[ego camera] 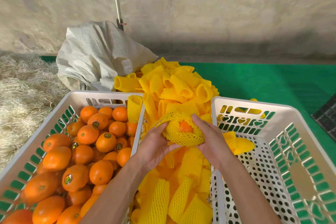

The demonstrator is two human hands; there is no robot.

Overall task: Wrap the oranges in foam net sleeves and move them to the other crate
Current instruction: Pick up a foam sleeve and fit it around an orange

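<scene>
The round orange (pixel 185 127) sits in a yellow foam net sleeve (pixel 181 135), only a patch of peel showing. My left hand (pixel 156 146) and right hand (pixel 211 141) cup it, fingers (pixel 201 121) curled round the sleeve, above the heap of loose yellow sleeves (pixel 178 87) between the white plastic crate of oranges (pixel 101 96) at my left and the white perforated crate (pixel 254 107) at my right, on the green mat (pixel 272 78).

Bright orange oranges (pixel 76 152), some with round dark-and-gold stickers, fill a white crate (pixel 101 96) with slotted walls, yellow diamond-mesh foam sleeves (pixel 181 85) heap on a green mat (pixel 272 82), a second white crate (pixel 272 151) has a dotted-hole floor, and a whitish woven sack (pixel 94 54) lies behind.
</scene>
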